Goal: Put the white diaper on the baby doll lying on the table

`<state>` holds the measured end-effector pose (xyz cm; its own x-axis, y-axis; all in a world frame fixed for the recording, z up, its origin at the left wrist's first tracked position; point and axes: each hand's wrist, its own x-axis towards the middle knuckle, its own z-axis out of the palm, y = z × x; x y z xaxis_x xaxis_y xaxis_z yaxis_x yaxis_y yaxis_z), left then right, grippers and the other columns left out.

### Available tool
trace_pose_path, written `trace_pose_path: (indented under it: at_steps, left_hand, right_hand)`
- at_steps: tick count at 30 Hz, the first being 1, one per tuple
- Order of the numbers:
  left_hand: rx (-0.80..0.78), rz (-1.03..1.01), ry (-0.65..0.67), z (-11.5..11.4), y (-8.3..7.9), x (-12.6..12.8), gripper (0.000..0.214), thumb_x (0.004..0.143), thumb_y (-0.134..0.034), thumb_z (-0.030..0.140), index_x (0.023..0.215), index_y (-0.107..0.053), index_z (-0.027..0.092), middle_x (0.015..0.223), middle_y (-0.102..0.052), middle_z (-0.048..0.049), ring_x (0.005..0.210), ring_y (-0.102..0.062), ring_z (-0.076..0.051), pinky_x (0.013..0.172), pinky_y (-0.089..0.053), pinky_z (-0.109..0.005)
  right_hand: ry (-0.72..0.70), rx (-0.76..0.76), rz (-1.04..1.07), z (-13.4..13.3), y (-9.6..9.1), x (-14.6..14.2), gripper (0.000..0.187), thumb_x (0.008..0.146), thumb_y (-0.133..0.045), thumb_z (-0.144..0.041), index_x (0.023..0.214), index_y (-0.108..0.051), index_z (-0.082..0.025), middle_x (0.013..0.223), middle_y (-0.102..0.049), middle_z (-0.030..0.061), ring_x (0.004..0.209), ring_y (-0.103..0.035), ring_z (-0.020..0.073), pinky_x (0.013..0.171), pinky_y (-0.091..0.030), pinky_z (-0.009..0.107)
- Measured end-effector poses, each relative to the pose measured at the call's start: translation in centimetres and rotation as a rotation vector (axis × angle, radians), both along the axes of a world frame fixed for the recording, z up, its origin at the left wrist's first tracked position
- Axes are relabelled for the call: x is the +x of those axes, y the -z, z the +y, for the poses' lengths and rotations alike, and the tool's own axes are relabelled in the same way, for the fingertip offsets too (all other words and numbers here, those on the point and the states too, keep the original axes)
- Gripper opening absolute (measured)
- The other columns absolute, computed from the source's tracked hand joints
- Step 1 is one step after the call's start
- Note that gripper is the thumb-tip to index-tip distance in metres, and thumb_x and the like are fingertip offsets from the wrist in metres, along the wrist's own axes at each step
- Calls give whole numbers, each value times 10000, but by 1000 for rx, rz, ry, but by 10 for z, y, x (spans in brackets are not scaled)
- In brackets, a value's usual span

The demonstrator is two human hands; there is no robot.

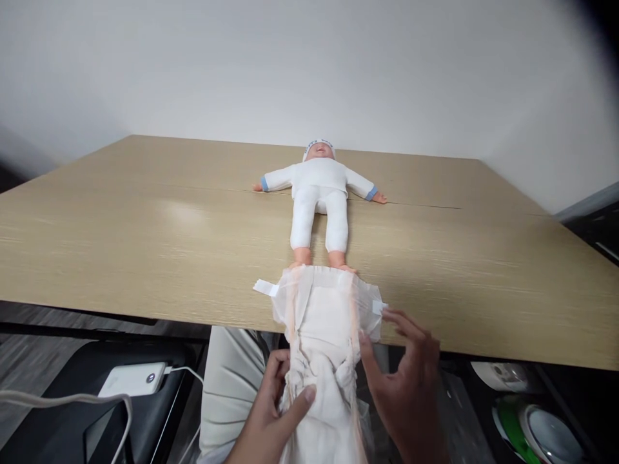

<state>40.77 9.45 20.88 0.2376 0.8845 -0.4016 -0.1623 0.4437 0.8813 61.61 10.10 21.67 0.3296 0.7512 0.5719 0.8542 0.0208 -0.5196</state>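
An unfolded white diaper (pixel 323 309) with peach-coloured edges extends off the table's front edge towards me. Its far end lies on the tabletop by the doll's feet. White tape tabs stick out on both sides. My left hand (pixel 275 406) grips the diaper's left side, thumb on top and fingers partly hidden at the edge. On the other side, my right hand (pixel 406 374) has thumb and fingers apart, fingertips at the right tab and thumb against the diaper's edge. Beyond it a baby doll (pixel 319 187) in white clothes and cap lies on its back, arms outstretched.
The wooden table (pixel 145 251) reaches back to a white wall (pixel 290 71). Below at left, a white power bank (pixel 134 380) with a cable rests on a black seat (pixel 87 367). Round green-and-white objects (pixel 532 425) sit low at right.
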Motion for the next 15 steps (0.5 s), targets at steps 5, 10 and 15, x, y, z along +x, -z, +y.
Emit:
trace_pose_path:
  at_steps: [5,10,15]
  left_hand:
    - [25,48,-38,-3,5,-3,478,832,-822,507,1145,-580,239,1046,-704,-39,1039,-652,-226,923,-474,-271]
    - [17,59,-50,-5,4,-1,488,834,-811,533,1151,-582,241,1072,-723,-48,1031,-657,-227,922,-478,-274]
    - [44,78,-64,-6,3,2,473,839,-802,542,1132,-592,236,1032,-720,-41,1011,-650,-218,908,-477,-261]
  right_hand:
    - [-101,-126,-101,23,8,32,345,1015,-578,-346,1336,-605,-223,1316,-695,116,1224,-620,298,1069,-452,505]
    - [-119,-220,9,20,9,54,337,978,-617,-415,1265,-682,-250,1119,-735,83,1072,-639,281,961,-504,452]
    - [-119,-371,266,16,-4,63,396,920,-672,-528,1216,-716,-270,1011,-730,58,968,-673,260,907,-532,411]
